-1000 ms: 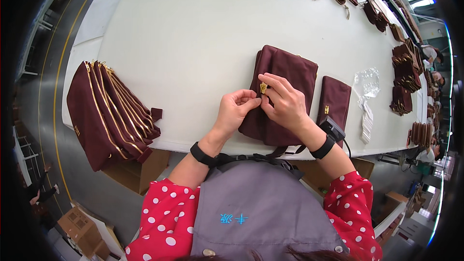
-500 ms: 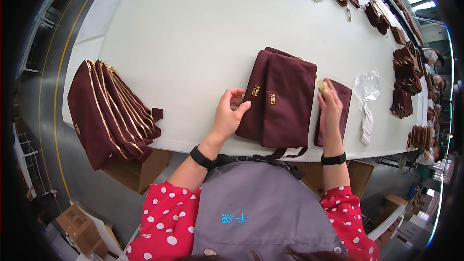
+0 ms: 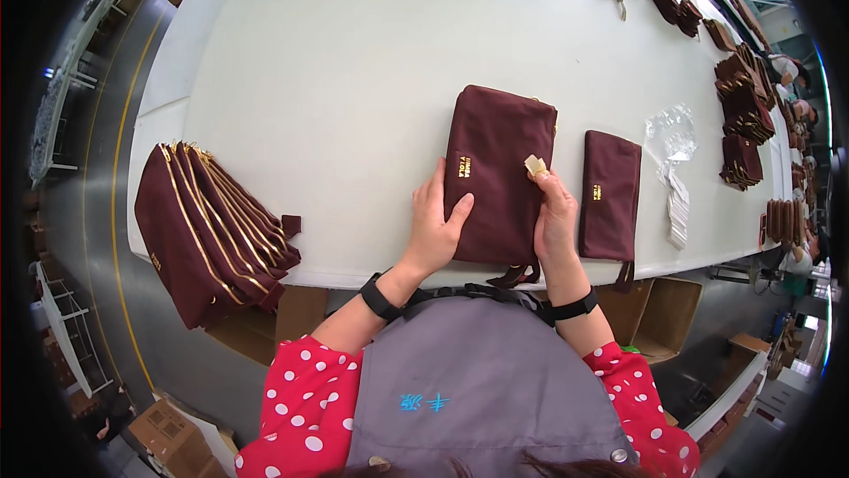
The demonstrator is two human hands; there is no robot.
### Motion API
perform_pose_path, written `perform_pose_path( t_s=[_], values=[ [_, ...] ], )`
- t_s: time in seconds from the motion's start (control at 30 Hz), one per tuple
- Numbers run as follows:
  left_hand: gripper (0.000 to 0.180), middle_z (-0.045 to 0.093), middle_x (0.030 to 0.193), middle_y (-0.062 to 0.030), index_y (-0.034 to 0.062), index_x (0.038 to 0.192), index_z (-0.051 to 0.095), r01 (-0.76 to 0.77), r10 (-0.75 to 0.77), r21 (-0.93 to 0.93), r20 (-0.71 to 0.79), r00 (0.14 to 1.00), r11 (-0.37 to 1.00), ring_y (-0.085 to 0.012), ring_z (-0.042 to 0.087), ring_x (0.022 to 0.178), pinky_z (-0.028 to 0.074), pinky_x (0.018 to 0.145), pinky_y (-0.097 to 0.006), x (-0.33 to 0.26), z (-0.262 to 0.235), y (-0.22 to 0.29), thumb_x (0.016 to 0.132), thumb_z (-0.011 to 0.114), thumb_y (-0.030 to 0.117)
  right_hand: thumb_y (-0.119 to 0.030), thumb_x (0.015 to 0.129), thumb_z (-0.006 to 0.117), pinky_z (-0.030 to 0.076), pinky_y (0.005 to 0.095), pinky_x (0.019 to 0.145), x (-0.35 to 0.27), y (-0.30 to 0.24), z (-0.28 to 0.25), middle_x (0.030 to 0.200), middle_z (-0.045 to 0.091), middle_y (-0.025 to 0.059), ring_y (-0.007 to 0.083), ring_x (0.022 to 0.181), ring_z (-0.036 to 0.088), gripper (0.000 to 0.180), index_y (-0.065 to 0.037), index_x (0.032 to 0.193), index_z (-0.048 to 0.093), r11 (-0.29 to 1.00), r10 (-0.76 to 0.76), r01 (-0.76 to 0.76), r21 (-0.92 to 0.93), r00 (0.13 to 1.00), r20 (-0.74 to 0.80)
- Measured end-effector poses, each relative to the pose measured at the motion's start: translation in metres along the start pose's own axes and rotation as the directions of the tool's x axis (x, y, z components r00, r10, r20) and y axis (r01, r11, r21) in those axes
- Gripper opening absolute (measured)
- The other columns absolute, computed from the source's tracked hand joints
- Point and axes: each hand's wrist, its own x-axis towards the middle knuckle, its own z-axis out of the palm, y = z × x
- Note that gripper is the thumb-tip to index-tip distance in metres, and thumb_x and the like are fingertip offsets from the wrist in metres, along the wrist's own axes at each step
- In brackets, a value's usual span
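Observation:
A maroon zip pouch (image 3: 500, 213) with small gold lettering lies before me on the white table. My left hand (image 3: 438, 221) grips its left edge, the thumb on the front and the fingers along the side. Between thumb and fingertips, my right hand (image 3: 557, 213) pinches a small pale-yellow block (image 3: 534, 166) over the pouch's right part. The lower part of this hand rests by the pouch's right edge. A narrower maroon pouch (image 3: 610, 195) lies flat just to the right, its strap hanging at the table edge. Whether another pouch lies under the middle one is hidden.
A fanned stack of maroon pouches with gold zips (image 3: 208, 230) stands at the left table edge. Clear plastic and white strips (image 3: 676, 199) lie at the right. More maroon pieces (image 3: 743, 107) line the far right. Cardboard boxes (image 3: 668, 314) sit below the table edge.
The two overlapping pouches in the middle now show as one. My left hand has closed on its edge. My right hand moved left, off the narrower pouch, carrying the pale-yellow block.

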Motion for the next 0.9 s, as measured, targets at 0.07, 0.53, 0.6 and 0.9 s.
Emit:
perform_pose_path(
  t_s=[0.07, 0.53, 0.6, 0.9],
  values=[
    [0.067, 0.046, 0.142, -0.0189, 0.0015, 0.151, 0.03, -0.125, 0.12, -0.062, -0.08, 0.99, 0.99, -0.0325, 0.045, 0.127, 0.035, 0.107, -0.041, -0.007, -0.006, 0.019, 0.093, 0.062, 0.012, -0.015, 0.089, 0.065, 0.041, 0.0317, 0.102, -0.007, -0.003, 0.002, 0.112, 0.066, 0.0069, 0.0158, 0.109, 0.058, 0.031, 0.005, 0.113, 0.065, 0.987, 0.051, -0.052, 0.155, 0.999, 0.009],
    [0.067, 0.041, 0.15, -0.0139, 0.007, 0.152, 0.03, -0.387, 0.015, -0.361, -0.714, 0.7, 0.848, -0.0269, 0.047, 0.133, 0.04, 0.112, -0.04, -0.149, -0.322, 0.102, 0.09, 0.053, -0.002, -0.02, 0.092, 0.057, 0.046, 0.0316, 0.097, -0.023, -0.037, -0.018, 0.144, 0.051, 0.0101, 0.0178, 0.125, 0.052, 0.032, -0.005, 0.12, 0.062, 0.869, 0.033, -0.163, 0.468, 0.961, 0.273],
    [0.063, 0.045, 0.147, -0.0129, 0.007, 0.151, 0.034, -0.192, -0.156, -0.424, -0.659, 0.736, 0.885, -0.0249, 0.05, 0.13, 0.041, 0.11, -0.038, -0.16, -0.355, 0.057, 0.092, 0.055, 0.0, -0.02, 0.092, 0.057, 0.046, 0.0306, 0.094, -0.023, -0.028, -0.017, 0.142, 0.052, 0.01, 0.0173, 0.123, 0.052, 0.032, -0.005, 0.12, 0.062, 0.877, 0.084, -0.209, 0.433, 0.953, 0.29],
    [0.043, 0.058, 0.134, -0.013, -0.0002, 0.133, 0.054, 0.392, 0.555, 0.772, -0.633, 0.539, 0.5, -0.0284, 0.051, 0.126, 0.035, 0.108, -0.039, -0.127, -0.307, 0.057, 0.093, 0.065, 0.013, -0.014, 0.09, 0.064, 0.05, 0.0259, 0.082, -0.007, -0.023, -0.015, 0.122, 0.064, 0.0072, 0.0145, 0.102, 0.064, 0.021, 0.0, 0.105, 0.069, 0.991, -0.042, 0.058, -0.12, 0.99, 0.136]
  ],
)
